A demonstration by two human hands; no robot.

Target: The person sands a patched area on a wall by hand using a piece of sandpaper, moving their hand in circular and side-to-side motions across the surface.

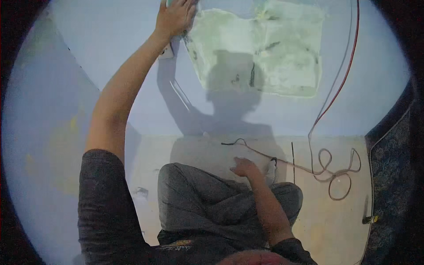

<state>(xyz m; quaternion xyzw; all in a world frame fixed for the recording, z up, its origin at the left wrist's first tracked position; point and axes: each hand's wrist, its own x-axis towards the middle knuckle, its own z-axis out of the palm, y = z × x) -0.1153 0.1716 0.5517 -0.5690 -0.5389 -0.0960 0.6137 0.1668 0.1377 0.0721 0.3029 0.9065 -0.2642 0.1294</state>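
Your left hand (174, 17) is raised, pressing flat on one white switch plate (167, 51) on the pale blue wall (110, 35), beside one rough patch (260, 48). Your right hand (245, 168) rests loosely curled on the floor (327, 221), near one coiled wire (335, 172); two cables (340, 84) hang past it.

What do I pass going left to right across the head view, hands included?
Left hand raised against the wall → pale rough patch on the wall → right hand low by the knee, near the floor → coiled cable on the floor → dark patterned carpet at the right edge.
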